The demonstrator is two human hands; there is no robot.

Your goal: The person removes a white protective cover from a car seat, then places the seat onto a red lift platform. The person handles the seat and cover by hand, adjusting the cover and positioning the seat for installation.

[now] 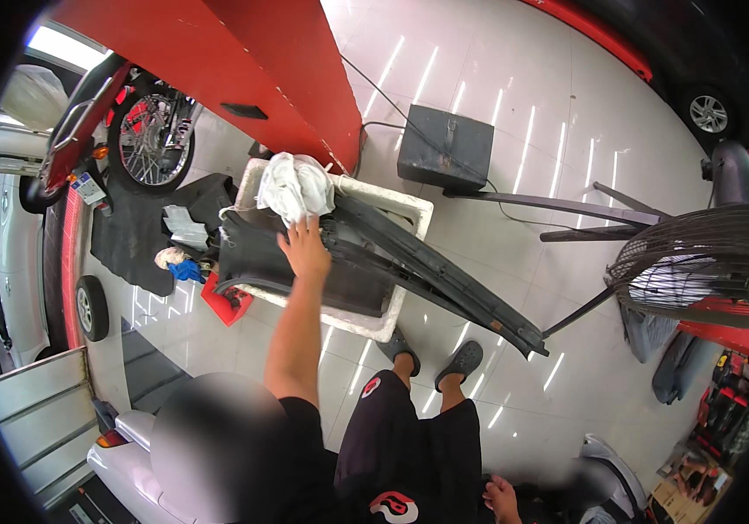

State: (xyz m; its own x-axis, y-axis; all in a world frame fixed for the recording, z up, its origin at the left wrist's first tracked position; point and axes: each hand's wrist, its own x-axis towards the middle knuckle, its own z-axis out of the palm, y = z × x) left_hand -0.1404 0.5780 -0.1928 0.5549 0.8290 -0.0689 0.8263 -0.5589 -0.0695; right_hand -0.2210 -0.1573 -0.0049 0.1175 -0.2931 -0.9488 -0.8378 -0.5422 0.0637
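Note:
My left hand [306, 251] reaches forward with fingers stretched out, its fingertips against the lower edge of a bunched white cloth [294, 185]. The cloth lies at the far left of a worn white box [350, 323], partly over a dark panel [256, 249]. Beside it, long black plastic trim pieces [444, 271] lie slanted across the box and stick out past its right side. Low in the view, near my black shorts, my right hand [501, 499] has its fingers curled; what they hold, if anything, is hidden.
A red pillar [252, 70] rises behind the box, with a dark grey case [446, 144] to its right. A large fan [697, 262] stands at right. At left are a motorcycle wheel [154, 140], a small red tray [226, 301] and rags [180, 262].

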